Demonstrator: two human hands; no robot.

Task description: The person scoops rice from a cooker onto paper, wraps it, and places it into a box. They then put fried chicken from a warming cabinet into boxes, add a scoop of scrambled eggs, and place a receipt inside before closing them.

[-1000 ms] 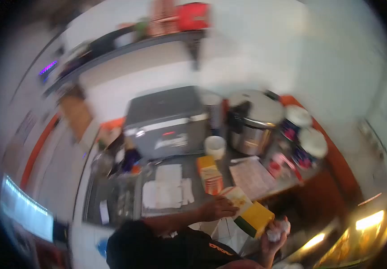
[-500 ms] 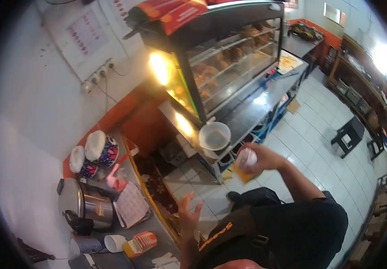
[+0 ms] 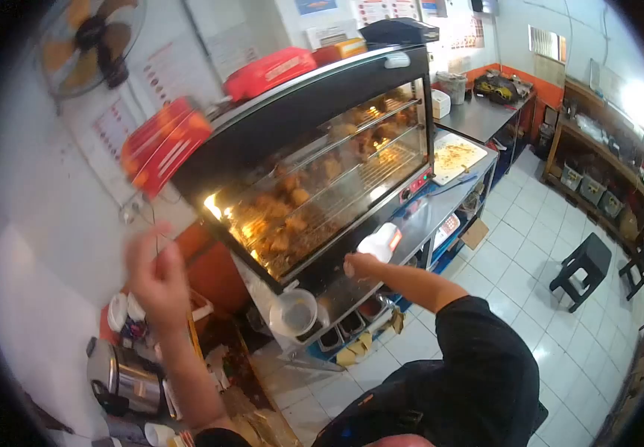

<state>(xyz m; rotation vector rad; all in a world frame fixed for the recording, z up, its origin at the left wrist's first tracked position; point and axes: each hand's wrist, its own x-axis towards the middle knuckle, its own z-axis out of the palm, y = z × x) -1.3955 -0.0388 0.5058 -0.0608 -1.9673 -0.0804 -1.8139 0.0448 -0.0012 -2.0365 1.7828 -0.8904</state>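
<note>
Hold the white red-marked item (image 3: 379, 244) steady in your clasped right hand (image 3: 363, 265), clear of the glass-fronted food warmer (image 3: 285, 123), your empty left hand (image 3: 156, 274) loosely half-spread.

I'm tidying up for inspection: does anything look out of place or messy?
Two things. One red package juts out, tilted, past the left end of the glass-fronted food warmer, seemingly unsteady. Beyond the warmer, a white tray is smeared with yellowish-brown residue.
</note>
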